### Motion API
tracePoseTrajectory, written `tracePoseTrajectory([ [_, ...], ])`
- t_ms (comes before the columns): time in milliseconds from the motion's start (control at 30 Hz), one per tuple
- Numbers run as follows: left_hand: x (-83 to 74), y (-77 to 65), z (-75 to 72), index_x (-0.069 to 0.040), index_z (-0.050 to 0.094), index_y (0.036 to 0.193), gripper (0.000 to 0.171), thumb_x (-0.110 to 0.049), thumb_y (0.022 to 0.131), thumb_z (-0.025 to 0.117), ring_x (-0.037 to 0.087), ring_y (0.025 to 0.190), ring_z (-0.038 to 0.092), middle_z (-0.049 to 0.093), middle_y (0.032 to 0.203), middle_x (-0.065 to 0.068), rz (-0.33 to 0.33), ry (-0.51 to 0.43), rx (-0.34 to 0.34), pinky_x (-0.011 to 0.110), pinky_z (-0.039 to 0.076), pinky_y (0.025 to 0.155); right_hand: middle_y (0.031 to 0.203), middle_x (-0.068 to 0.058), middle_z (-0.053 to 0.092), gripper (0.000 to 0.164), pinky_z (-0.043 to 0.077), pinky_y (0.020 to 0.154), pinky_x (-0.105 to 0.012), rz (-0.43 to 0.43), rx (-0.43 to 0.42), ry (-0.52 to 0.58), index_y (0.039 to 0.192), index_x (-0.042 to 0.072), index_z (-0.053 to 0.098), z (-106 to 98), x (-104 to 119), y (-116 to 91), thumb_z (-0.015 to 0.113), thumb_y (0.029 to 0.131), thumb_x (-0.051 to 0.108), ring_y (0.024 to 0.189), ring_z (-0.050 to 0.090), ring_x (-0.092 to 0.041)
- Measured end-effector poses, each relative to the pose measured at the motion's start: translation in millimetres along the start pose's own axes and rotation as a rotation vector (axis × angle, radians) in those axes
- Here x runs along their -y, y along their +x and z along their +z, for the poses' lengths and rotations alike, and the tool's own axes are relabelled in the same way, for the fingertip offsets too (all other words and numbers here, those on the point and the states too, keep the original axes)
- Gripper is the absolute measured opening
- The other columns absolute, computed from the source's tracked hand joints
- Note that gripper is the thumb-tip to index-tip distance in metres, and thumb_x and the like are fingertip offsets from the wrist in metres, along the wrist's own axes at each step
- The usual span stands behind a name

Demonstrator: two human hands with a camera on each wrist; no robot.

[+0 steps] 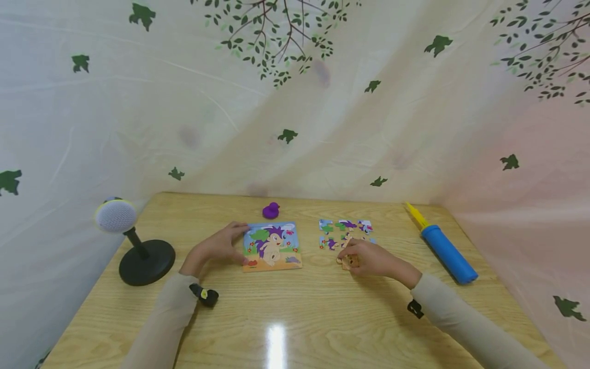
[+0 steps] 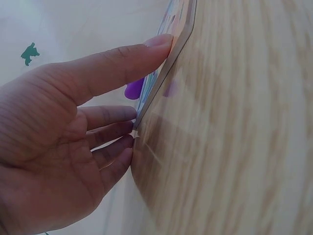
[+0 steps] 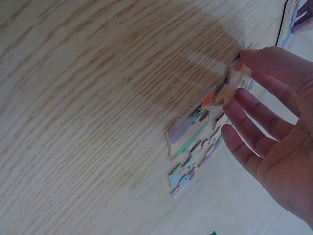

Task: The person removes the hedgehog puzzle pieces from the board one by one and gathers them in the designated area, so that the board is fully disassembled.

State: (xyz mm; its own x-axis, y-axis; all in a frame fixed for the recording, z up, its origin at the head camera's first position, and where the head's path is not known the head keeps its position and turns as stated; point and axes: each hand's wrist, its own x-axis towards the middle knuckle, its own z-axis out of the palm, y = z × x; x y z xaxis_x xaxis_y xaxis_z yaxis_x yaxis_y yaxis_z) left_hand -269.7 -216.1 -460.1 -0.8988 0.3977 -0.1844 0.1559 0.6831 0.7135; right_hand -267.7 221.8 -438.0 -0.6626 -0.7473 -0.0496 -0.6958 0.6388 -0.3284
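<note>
A flat puzzle board point(image 1: 272, 246) with a purple-spined hedgehog picture lies left of centre on the table. My left hand point(image 1: 224, 243) spans its left edge. In the left wrist view the thumb point(image 2: 156, 44) rests on the board's near corner, and other fingertips touch its edge. To the right, several loose puzzle pieces point(image 1: 328, 244) lie in rows. Over the nearest row, my right hand point(image 1: 369, 258) pinches an orange and tan puzzle piece point(image 3: 239, 73) between thumb and fingers. Part of that piece and some behind it are hidden by the hand.
A purple toy duck point(image 1: 271, 210) sits behind the board. At the left stands a round-headed, microphone-like object point(image 1: 140, 253) on a black base. A blue pump point(image 1: 447, 253) with a yellow nozzle lies at the right. A leaf-printed cloth point(image 1: 207, 128) hangs behind the table.
</note>
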Motion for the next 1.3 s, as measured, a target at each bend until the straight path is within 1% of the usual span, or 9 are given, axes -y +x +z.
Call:
tracePoseTrajectory([
  [200, -0.4, -0.5, -0.3, -0.005, 0.034, 0.158, 0.102, -0.027, 0.075, 0.09, 0.05, 0.153, 0.019, 0.023, 0.165, 0.024, 0.006, -0.003, -0.003, 0.068, 0.02, 0.123, 0.105, -0.006, 0.07, 0.031, 0.055, 0.075, -0.029, -0.013, -0.012, -0.012, 0.114, 0.008, 0.075, 0.4, 0.9, 0.1, 0.075, 0.084, 0.001, 0.094, 0.063, -0.021],
  [500, 1.6, 0.3, 0.7, -0.005, 0.034, 0.158, 0.102, -0.026, 0.076, 0.09, 0.05, 0.152, 0.02, 0.024, 0.164, 0.023, 0.001, 0.01, -0.007, 0.068, 0.02, 0.123, 0.105, -0.008, 0.069, 0.031, 0.053, 0.072, -0.024, 0.001, 0.001, 0.027, 0.113, 0.006, 0.075, -0.1, -2.1, -0.8, 0.073, 0.084, -0.002, 0.09, 0.062, -0.02],
  [733, 2.8, 2.3, 1.1, -0.005, 0.035, 0.158, 0.1, -0.026, 0.077, 0.089, 0.049, 0.152, 0.021, 0.025, 0.164, 0.023, -0.003, 0.028, -0.012, 0.067, 0.021, 0.123, 0.108, -0.007, 0.069, 0.03, 0.055, 0.074, -0.026, 0.01, 0.016, 0.046, 0.114, 0.007, 0.075, -1.1, -4.5, -1.1, 0.074, 0.086, 0.0, 0.093, 0.063, -0.019],
  [900, 3.4, 2.5, 1.2, -0.005, 0.035, 0.158, 0.1, -0.026, 0.077, 0.089, 0.049, 0.152, 0.023, 0.026, 0.163, 0.023, -0.003, 0.032, -0.011, 0.067, 0.023, 0.123, 0.108, -0.007, 0.069, 0.029, 0.055, 0.075, -0.027, 0.017, 0.022, 0.061, 0.114, 0.007, 0.075, -3.3, -2.4, 1.2, 0.074, 0.086, 0.001, 0.093, 0.063, -0.02],
  [1033, 3.0, 2.7, 1.2, -0.005, 0.035, 0.158, 0.099, -0.026, 0.077, 0.089, 0.049, 0.152, 0.022, 0.026, 0.164, 0.023, -0.008, 0.03, -0.01, 0.067, 0.023, 0.123, 0.109, -0.008, 0.071, 0.027, 0.056, 0.076, -0.03, -0.01, 0.01, 0.083, 0.115, 0.006, 0.075, -4.1, 3.4, 6.3, 0.069, 0.09, 0.0, 0.092, 0.063, -0.022],
  [1167, 3.6, 3.0, 1.0, -0.006, 0.035, 0.158, 0.099, -0.026, 0.077, 0.089, 0.048, 0.153, 0.02, 0.025, 0.164, 0.022, -0.012, 0.024, -0.011, 0.066, 0.021, 0.123, 0.11, -0.01, 0.071, 0.028, 0.057, 0.076, -0.034, -0.029, 0.004, 0.099, 0.119, 0.003, 0.073, -3.5, 13.3, 15.4, 0.071, 0.091, 0.004, 0.093, 0.063, -0.025],
  [1233, 4.2, 3.2, 1.1, -0.007, 0.035, 0.158, 0.099, -0.026, 0.077, 0.089, 0.048, 0.153, 0.02, 0.025, 0.165, 0.021, -0.012, 0.02, -0.011, 0.066, 0.021, 0.124, 0.112, -0.01, 0.069, 0.031, 0.058, 0.081, -0.035, -0.019, 0.014, 0.107, 0.121, 0.003, 0.072, -3.0, 19.5, 21.7, 0.073, 0.091, 0.006, 0.099, 0.065, -0.026],
  [1300, 4.4, 3.3, 1.4, -0.007, 0.035, 0.158, 0.1, -0.027, 0.077, 0.089, 0.048, 0.153, 0.02, 0.025, 0.164, 0.021, -0.012, 0.021, -0.009, 0.066, 0.021, 0.123, 0.113, -0.011, 0.068, 0.032, 0.059, 0.085, -0.039, -0.028, 0.023, 0.118, 0.122, 0.003, 0.071, -1.4, 25.0, 30.4, 0.073, 0.09, 0.006, 0.102, 0.066, -0.028],
])
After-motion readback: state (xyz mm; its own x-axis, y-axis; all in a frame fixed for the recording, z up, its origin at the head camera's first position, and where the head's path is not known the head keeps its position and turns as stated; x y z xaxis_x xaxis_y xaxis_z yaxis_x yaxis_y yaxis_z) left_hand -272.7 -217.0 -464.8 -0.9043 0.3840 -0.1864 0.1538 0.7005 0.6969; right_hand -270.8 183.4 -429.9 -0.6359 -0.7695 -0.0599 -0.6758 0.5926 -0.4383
